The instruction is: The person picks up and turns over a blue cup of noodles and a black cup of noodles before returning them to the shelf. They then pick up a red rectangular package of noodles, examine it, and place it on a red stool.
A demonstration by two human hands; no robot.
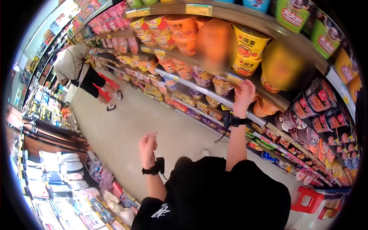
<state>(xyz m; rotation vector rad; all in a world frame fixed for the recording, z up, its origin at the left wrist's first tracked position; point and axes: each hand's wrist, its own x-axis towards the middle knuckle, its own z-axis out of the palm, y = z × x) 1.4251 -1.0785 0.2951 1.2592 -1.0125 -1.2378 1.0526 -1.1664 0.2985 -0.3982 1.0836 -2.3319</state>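
Observation:
My right hand (244, 94) is raised at the shelf edge, beside a price label (234, 78). Its fingers are loosely bent and apart, with nothing seen in them; whether they touch the shelf cannot be made out. Around it stand instant noodle cups: a yellow stack (249, 48) above, purple-patterned cups (222, 85) to the left, and an orange cup (264, 107) below right. My left hand (147, 147) hangs over the aisle floor, away from the shelves. One finger stretches out, the others bend loosely, and no object shows in it. Dark bands circle both wrists.
Shelves of packaged food run along the right. A person (74, 63) bends toward the left-hand shelves farther up the aisle (130, 107). Lower left, a display of stationery and pouches (73, 168) borders the aisle. A red plastic stool-like item (306, 199) is at lower right.

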